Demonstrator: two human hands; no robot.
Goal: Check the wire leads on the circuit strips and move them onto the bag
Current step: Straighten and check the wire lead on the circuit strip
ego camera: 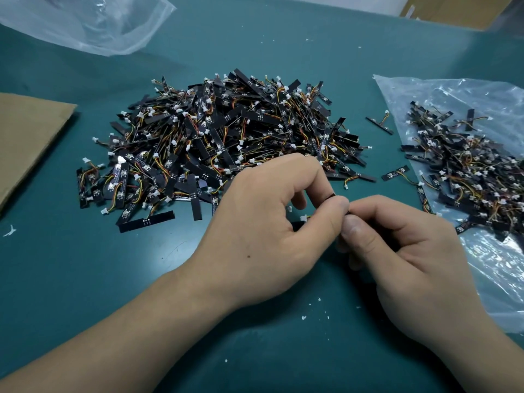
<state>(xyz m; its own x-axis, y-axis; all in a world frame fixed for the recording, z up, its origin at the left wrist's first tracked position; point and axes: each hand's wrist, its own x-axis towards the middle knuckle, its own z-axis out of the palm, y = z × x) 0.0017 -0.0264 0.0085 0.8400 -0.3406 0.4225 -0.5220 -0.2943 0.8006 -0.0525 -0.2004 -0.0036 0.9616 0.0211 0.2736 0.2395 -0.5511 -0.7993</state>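
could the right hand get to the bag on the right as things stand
Probably yes. The right hand sits at the near edge of the bag with nothing between them, though it is busy pinching a strip together with the left hand.

I work from one view only: a wide-angle camera worn on the person's head, facing forward and steeply down onto the green table (85,265). It sits close to the work. Both forearms enter from the bottom edge, and the left hand (263,231) and right hand (402,251), pinching a circuit strip (330,196) between them, fill the lower centre. The loose pile of strips (226,143) lies mid-frame, beyond the hands. The bag (496,279) runs out past the right edge. A cardboard sheet (25,137) is cut by the left edge, a second plastic bag (85,24) by the top. The table's far edge shows at top right.
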